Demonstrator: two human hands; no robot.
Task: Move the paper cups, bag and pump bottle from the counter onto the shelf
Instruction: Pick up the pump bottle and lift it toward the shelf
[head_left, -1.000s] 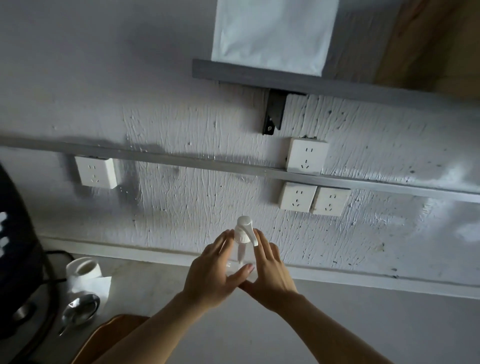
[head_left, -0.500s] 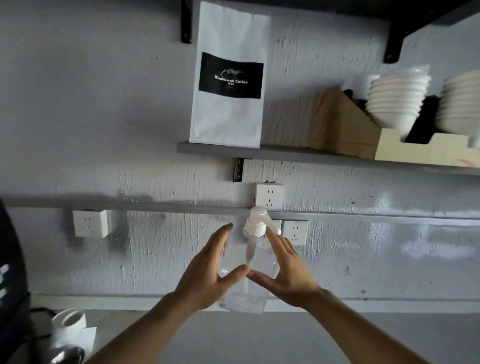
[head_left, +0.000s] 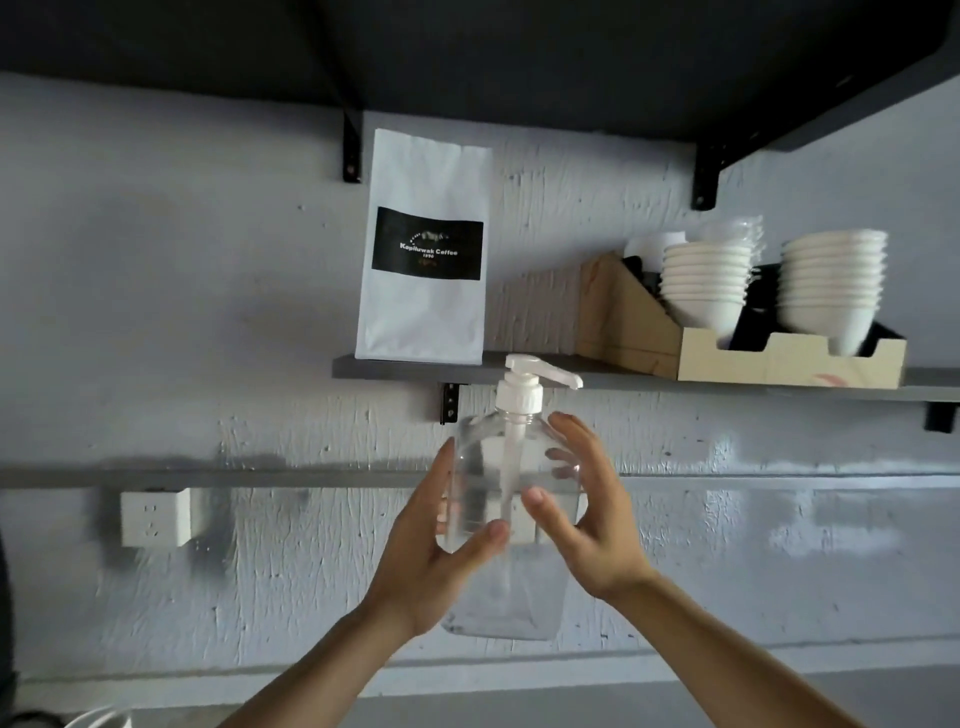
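Bottle (head_left: 506, 525), clasped between our left hand (head_left: 441, 551) and right hand (head_left: 587, 519) just below the shelf (head_left: 623, 383), should rise upright until its base clears the edge right of the bag (head_left: 423, 249).

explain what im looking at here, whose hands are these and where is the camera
The camera sits on a person's head, looking forward at their own two bare hands; there is no machine. The left hand and right hand together hold a clear pump bottle with a white pump top, lifted in front of a wall. Above it is a grey shelf. On the shelf stands a white coffee bag with a black label, and to its right a cardboard tray holding stacks of white bowls. A wall socket sits lower left.
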